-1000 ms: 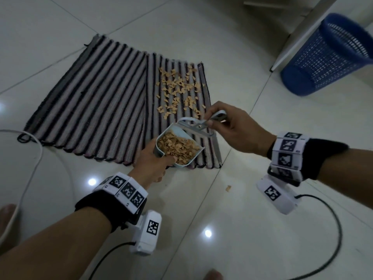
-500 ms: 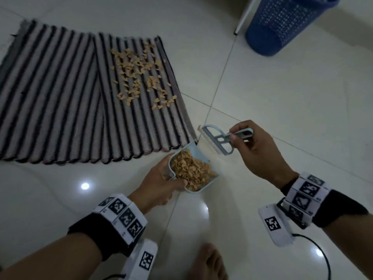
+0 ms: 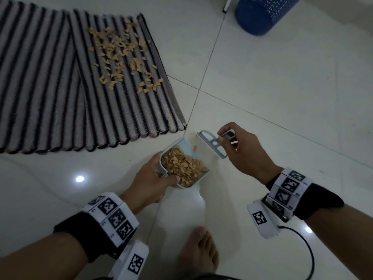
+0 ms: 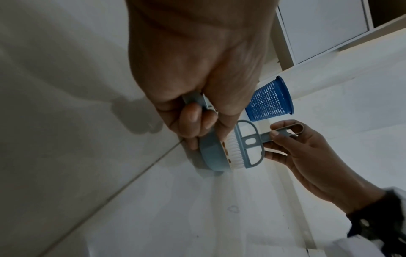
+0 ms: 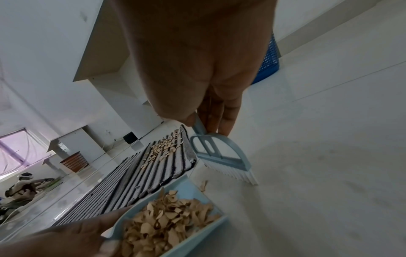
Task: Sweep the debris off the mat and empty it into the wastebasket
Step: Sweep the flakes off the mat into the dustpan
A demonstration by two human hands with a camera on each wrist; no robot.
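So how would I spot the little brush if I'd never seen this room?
Start at the striped mat on the white tiled floor and go to its near right corner. Just beyond it the right hand pinches the brush by its looped handle. It is pale blue with an arched open frame and white bristles, beside the matching dustpan, which is full of tan scraps.

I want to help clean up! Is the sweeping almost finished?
About halfway. The dustpan in the left hand is already full of chips. The right hand holds the brush. Many chips remain on the mat, and nothing has been tipped into the wastebasket yet.
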